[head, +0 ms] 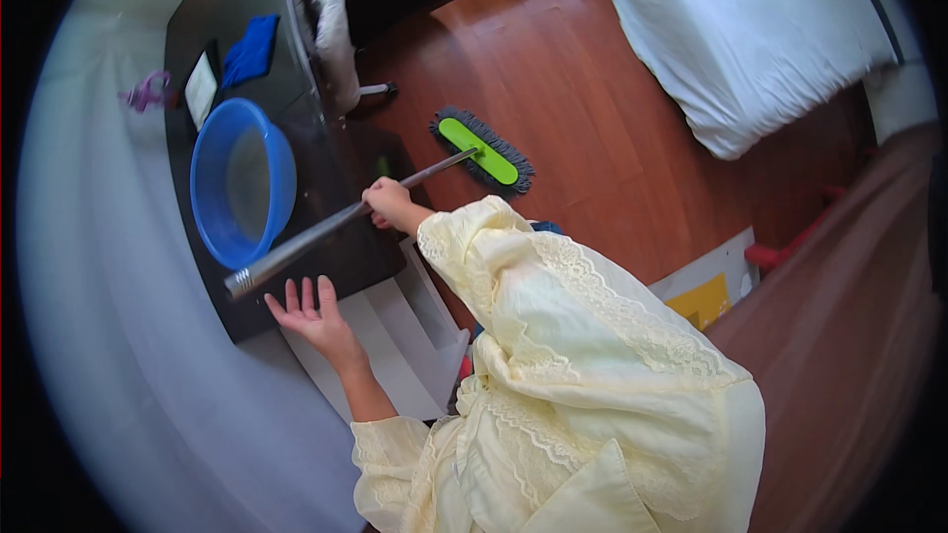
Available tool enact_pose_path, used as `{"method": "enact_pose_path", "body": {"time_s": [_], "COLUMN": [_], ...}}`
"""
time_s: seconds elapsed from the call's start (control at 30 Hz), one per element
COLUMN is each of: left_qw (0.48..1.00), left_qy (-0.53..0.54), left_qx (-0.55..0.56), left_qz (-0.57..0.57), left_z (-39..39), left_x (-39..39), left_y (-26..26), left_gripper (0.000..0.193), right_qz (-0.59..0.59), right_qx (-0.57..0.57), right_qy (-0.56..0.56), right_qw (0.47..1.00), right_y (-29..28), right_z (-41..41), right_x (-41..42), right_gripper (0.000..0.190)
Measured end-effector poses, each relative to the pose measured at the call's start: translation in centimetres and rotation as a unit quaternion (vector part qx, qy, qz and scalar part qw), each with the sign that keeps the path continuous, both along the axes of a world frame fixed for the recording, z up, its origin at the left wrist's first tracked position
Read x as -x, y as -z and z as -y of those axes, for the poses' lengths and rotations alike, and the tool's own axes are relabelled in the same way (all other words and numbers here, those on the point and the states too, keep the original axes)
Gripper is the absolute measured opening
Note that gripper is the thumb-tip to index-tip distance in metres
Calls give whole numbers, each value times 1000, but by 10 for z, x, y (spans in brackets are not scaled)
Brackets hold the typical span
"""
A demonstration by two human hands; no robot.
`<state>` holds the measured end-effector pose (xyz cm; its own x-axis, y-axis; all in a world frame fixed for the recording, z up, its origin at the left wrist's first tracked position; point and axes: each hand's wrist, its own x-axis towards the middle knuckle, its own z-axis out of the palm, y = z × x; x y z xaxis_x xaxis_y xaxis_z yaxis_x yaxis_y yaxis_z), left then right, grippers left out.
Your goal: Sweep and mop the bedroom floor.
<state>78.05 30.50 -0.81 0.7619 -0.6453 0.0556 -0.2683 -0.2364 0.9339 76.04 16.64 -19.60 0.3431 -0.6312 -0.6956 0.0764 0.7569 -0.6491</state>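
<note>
My right hand [390, 204] is closed around the grey metal handle [315, 238] of a flat mop. At the far end of the handle is the mop head, with a bright green plate [479, 151] and a grey fringed pad [518, 163], on the wooden floor. Below the handle's near end, my left hand [317, 318] is held palm up, fingers spread, with nothing in it. It appears apart from the handle. Behind the handle, a blue plastic basin [285, 185] rests on a dark glossy table [326, 266]; its contents are unclear.
On the table lie a blue cloth [250, 50] and a white flat object [201, 91], with a purple item [148, 92] near its edge. A grey cushioned chair [329, 37] stands beside it. White drawers [404, 326] are close by. A bed with white bedding [740, 37] borders the wooden floor [585, 96].
</note>
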Motion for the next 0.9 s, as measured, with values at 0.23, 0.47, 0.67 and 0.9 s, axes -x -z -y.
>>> {"method": "enact_pose_path", "body": {"time_s": [0.23, 0.47, 0.67, 0.9], "left_qw": [974, 902, 847, 754], "left_qy": [115, 377, 464, 604], "left_qx": [92, 125, 164, 191], "left_qz": [-175, -168, -201, -176], "left_z": [49, 6, 21, 36], "left_x": [-40, 10, 25, 77], "left_y": [22, 30, -14, -23], "left_gripper": [16, 20, 24, 15], "right_qz": [80, 245, 258, 182], "right_qx": [-97, -268, -155, -73], "right_qy": [30, 342, 402, 574], "right_qw": [992, 867, 865, 795], "right_y": [-9, -13, -47, -60], "right_z": [-24, -68, -75, -85], "right_x": [22, 44, 72, 161], "right_gripper": [32, 14, 13, 9]}}
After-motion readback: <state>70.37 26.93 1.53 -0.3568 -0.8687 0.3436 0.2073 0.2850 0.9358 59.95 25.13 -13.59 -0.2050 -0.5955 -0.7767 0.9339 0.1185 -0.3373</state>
